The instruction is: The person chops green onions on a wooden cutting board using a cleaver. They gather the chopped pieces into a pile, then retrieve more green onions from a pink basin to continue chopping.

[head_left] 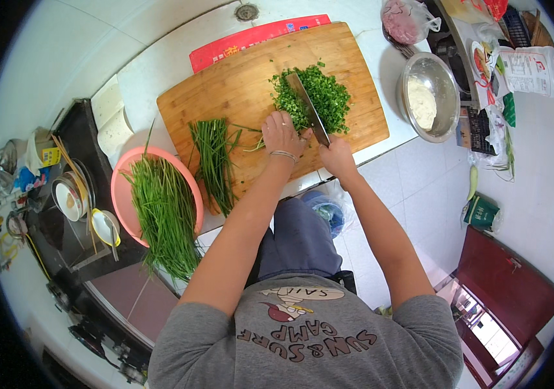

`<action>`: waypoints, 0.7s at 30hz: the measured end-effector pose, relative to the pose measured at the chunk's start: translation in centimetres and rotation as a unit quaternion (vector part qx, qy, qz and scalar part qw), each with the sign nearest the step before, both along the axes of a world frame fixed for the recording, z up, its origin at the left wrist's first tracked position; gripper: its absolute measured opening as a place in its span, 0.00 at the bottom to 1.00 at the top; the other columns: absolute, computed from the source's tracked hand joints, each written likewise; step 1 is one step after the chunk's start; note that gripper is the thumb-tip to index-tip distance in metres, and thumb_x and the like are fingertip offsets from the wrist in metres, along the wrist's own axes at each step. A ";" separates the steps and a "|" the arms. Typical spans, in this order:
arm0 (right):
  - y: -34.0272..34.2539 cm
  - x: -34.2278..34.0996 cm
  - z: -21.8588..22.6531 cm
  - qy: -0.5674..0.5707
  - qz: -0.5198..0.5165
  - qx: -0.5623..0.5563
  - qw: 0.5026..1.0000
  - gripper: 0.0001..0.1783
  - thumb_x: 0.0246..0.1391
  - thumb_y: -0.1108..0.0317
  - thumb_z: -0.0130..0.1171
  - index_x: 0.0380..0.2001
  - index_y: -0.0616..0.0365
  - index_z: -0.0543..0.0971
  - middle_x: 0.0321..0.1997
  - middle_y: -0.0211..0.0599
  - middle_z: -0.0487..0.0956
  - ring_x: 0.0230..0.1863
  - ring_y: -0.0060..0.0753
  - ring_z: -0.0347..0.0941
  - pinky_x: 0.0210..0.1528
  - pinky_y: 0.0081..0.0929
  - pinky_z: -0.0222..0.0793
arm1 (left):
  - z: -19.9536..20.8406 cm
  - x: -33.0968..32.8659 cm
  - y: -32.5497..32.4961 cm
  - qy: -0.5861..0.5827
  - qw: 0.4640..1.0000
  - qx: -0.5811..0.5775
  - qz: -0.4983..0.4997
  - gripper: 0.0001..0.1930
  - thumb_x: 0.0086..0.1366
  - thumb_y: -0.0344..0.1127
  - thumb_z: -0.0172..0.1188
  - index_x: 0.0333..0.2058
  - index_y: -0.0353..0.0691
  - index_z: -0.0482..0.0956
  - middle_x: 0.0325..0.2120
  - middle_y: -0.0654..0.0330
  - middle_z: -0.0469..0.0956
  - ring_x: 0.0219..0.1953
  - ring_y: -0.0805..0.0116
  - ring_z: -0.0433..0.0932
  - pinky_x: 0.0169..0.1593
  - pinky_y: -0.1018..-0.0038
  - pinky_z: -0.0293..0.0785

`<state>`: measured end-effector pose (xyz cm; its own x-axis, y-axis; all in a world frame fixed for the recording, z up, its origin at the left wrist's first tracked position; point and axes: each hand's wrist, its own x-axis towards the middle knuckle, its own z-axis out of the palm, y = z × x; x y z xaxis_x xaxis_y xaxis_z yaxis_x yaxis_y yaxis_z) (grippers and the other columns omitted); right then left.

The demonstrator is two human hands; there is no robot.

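Note:
My right hand (337, 157) grips the handle of a kitchen knife (307, 107), its blade lying across a heap of finely chopped chives (330, 97) on the wooden cutting board (361, 78). Left of the blade, my left hand (282, 136) presses down with fingers together on some chive stems; their loose ends stick out at its left, and what lies under the palm is hidden. A bunch of uncut chives (213, 159) rests at the board's left part. Many more long chives (160, 211) fill a pink basin (119, 188) and hang over its near rim.
A steel bowl of pale dough (421, 104) stands right of the board, with a plastic bag of pink stuff (406, 23) behind it. Red cardboard (209, 59) sticks out behind the board. At left are stacked bowls (69, 198) on a dark stove. A blue bucket (325, 211) sits below the counter edge.

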<state>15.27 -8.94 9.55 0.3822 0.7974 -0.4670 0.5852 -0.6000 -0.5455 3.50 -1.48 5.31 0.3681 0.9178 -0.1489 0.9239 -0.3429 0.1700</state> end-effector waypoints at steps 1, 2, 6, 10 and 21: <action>0.0 0.0 0.1 0.008 -0.001 -0.001 1.000 0.12 0.47 0.66 0.48 0.29 0.64 0.75 0.28 0.65 0.74 0.35 0.66 0.71 0.41 0.54 0.67 | -0.1 0.0 0.0 0.001 1.000 0.001 0.006 0.34 0.50 0.63 0.56 0.42 0.35 0.68 0.35 0.58 0.65 0.42 0.63 0.64 0.44 0.68 0.60; 0.0 -0.1 0.2 0.015 -0.002 -0.002 1.000 0.12 0.47 0.67 0.48 0.29 0.64 0.75 0.28 0.65 0.74 0.35 0.66 0.71 0.41 0.53 0.67 | -0.2 -0.2 0.0 0.001 1.000 0.011 -0.001 0.33 0.50 0.61 0.57 0.42 0.35 0.68 0.36 0.58 0.65 0.42 0.63 0.64 0.45 0.68 0.60; 0.1 -0.4 0.7 0.024 -0.012 0.012 1.000 0.12 0.46 0.67 0.47 0.31 0.63 0.76 0.29 0.65 0.74 0.36 0.66 0.71 0.42 0.52 0.67 | -0.4 -1.0 -0.1 0.000 1.000 0.013 -0.024 0.30 0.49 0.55 0.59 0.42 0.35 0.69 0.36 0.58 0.65 0.42 0.62 0.64 0.45 0.68 0.60; -0.1 0.0 0.5 0.020 0.009 0.000 1.000 0.14 0.45 0.68 0.47 0.34 0.61 0.77 0.30 0.65 0.74 0.37 0.66 0.71 0.42 0.52 0.67 | 0.5 -0.9 -0.1 -0.006 0.999 0.000 -0.033 0.29 0.50 0.54 0.59 0.42 0.35 0.69 0.36 0.58 0.64 0.41 0.62 0.64 0.44 0.69 0.61; -0.4 -0.8 -1.2 0.005 0.033 0.012 0.999 0.12 0.45 0.68 0.48 0.30 0.65 0.75 0.29 0.67 0.74 0.36 0.66 0.72 0.41 0.53 0.68 | 0.5 -2.8 -0.5 -0.023 0.997 0.024 -0.070 0.40 0.54 0.59 0.54 0.53 0.26 0.61 0.38 0.53 0.65 0.43 0.59 0.64 0.49 0.67 0.60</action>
